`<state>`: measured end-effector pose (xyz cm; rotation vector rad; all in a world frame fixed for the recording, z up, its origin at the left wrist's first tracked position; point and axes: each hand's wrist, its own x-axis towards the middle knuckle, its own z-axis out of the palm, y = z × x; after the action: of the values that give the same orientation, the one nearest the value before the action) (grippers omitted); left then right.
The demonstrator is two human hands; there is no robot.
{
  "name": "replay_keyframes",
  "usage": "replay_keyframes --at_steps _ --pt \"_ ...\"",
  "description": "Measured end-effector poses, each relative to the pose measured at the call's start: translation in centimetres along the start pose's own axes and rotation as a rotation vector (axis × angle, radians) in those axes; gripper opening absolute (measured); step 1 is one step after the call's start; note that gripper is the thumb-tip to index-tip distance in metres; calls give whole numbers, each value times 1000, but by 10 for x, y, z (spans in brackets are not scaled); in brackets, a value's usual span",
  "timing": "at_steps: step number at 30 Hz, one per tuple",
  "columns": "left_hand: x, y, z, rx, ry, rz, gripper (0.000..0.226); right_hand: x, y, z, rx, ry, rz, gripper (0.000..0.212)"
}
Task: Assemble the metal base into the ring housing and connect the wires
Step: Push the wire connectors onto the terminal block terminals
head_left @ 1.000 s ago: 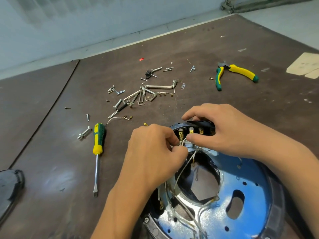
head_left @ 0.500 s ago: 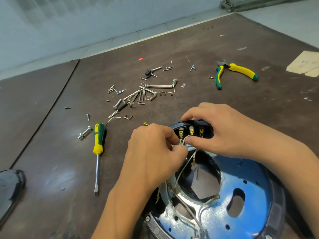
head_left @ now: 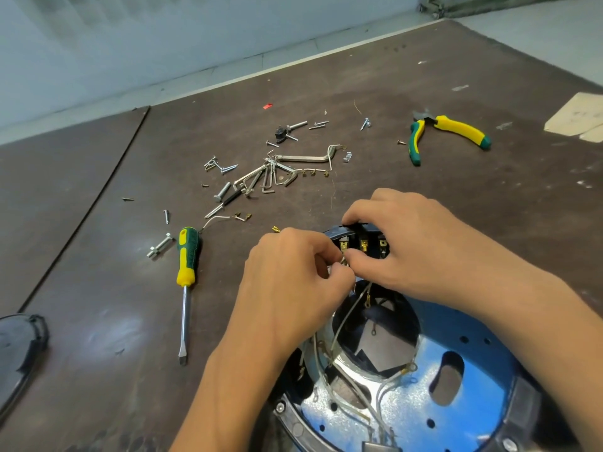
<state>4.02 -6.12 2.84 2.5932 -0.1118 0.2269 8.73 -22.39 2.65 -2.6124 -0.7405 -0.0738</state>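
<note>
Right of yellow-green screwdriver point(head_left: 186, 256): left hand point(head_left: 287, 288) pinches white wire point(head_left: 347, 321) end. Right hand point(head_left: 408, 252) grips black terminal block point(head_left: 367, 230), thumb meeting the pinch. Shiny blue-tinted metal base point(head_left: 483, 406) sits in black ring housing point(head_left: 295, 424). Pinch is now nearer the terminals.

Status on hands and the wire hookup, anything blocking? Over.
Left hand pinches white wire end below terminal block. Right hand grips that block. Metal base sits in ring housing. Nothing blocking.
</note>
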Motion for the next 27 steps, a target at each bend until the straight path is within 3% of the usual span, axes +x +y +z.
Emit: replay_keyframes --at_steps 27 --pt "0 -1 0 -26 12 33 14 2 6 8 -13 53 30 32"
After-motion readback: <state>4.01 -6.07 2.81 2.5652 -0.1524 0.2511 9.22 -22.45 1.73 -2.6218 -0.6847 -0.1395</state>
